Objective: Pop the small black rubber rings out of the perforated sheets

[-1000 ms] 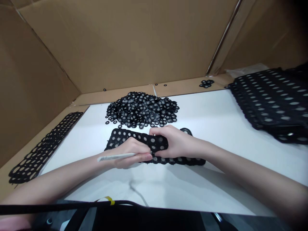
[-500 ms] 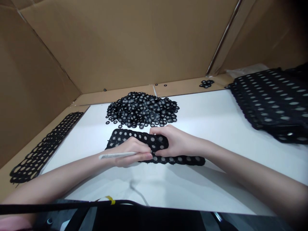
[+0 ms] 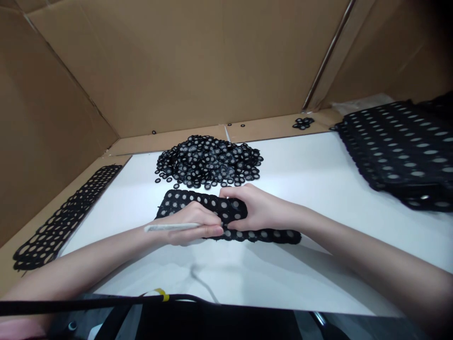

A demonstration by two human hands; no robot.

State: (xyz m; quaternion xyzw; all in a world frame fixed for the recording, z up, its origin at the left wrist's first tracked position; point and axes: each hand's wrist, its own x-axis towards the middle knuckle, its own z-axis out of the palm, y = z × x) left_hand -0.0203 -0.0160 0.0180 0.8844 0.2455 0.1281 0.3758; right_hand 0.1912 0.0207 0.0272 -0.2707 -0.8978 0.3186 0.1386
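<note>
A black mat of joined rings with pale centres (image 3: 177, 199) lies on the white board, partly folded over itself at its right part. My left hand (image 3: 193, 223) pinches a slim whitish stick (image 3: 170, 227), its tip near the fold and hidden by the fingers. From the right, my right hand (image 3: 253, 205) grips the folded part of the mat between thumb and fingers. Just behind the mat is a heap of loose black rings (image 3: 208, 160).
A strip of joined black rings (image 3: 71, 212) lies at the left on cardboard. A large dotted black piece (image 3: 399, 146) lies at the right. Cardboard walls (image 3: 198, 61) enclose the back and sides. A black cable (image 3: 88, 305) crosses the front edge.
</note>
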